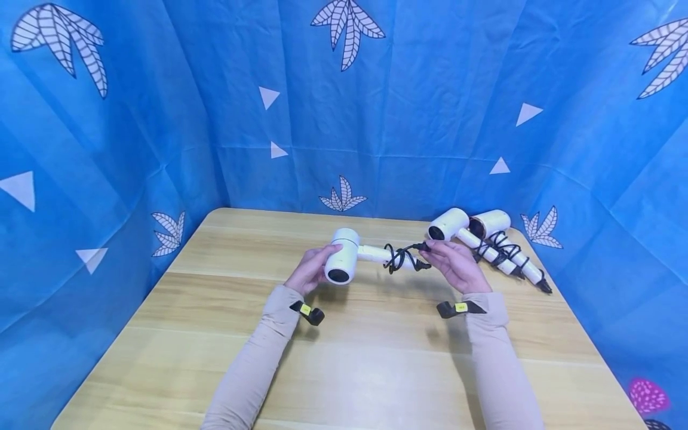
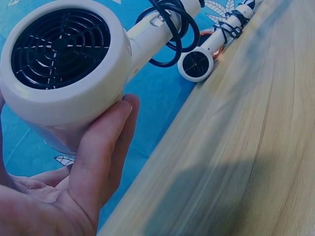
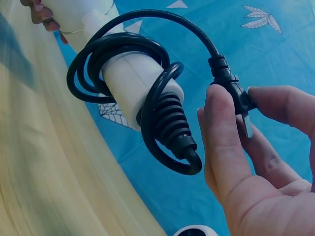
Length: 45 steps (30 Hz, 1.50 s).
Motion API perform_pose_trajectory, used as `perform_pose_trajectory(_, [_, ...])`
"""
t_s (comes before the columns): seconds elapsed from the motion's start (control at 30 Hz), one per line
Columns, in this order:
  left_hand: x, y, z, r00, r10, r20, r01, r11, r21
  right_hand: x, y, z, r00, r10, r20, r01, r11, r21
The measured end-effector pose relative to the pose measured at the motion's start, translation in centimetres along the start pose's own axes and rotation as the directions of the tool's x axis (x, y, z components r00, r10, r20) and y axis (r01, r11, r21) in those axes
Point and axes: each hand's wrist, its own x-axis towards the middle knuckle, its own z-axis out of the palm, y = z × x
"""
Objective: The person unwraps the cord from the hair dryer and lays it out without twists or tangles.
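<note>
A white hair dryer (image 1: 341, 257) is held above the table, its handle pointing right. My left hand (image 1: 312, 270) grips the barrel from the left; in the left wrist view its fingers curl around the white housing below the black grille (image 2: 61, 48). Black power cord (image 3: 129, 44) is looped loosely around the handle. My right hand (image 1: 455, 266) pinches the plug (image 3: 235, 93) at the cord's end between thumb and fingers, with a metal prong showing. The plug stands apart from the handle's end, where a ribbed cord sleeve (image 3: 172, 123) comes out.
Two more white hair dryers, one nearer (image 1: 448, 224) and one farther right (image 1: 491, 223), lie side by side at the table's back right corner, cords wrapped around their handles. Blue patterned cloth (image 1: 344, 119) hangs behind and beside the wooden table (image 1: 344, 382).
</note>
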Motion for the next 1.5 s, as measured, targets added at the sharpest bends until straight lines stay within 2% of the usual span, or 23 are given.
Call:
perform_pose_trajectory(0.27, [0.1,0.0,-0.1,1.0,0.005,0.001,-0.005,1.0,-0.012,-0.3,-0.3,0.2,0.999,-0.009,0.04,0.008,1.0,0.007])
perform_pose_trajectory(0.63, [0.0,0.2,-0.5,1.0,0.004,-0.024,-0.004,1.0,-0.024,-0.9,-0.4,0.5,0.992,0.025,0.123,-0.027,0.999,0.018])
perform_pose_trajectory(0.9, [0.0,0.5,-0.7,1.0,0.01,-0.018,-0.01,0.999,-0.037,-0.8,-0.3,0.3,0.967,0.03,0.252,-0.034,0.999,0.01])
perform_pose_trajectory(1.13, [0.0,0.7,-1.0,0.999,0.003,-0.032,-0.005,0.999,-0.048,-0.8,-0.3,0.1,0.946,0.045,0.32,-0.041,0.999,-0.021])
perform_pose_trajectory(1.5, [-0.3,1.1,-1.2,0.999,0.023,-0.037,-0.026,0.997,-0.075,-0.8,0.2,-0.2,0.933,0.159,0.323,-0.125,0.985,-0.123])
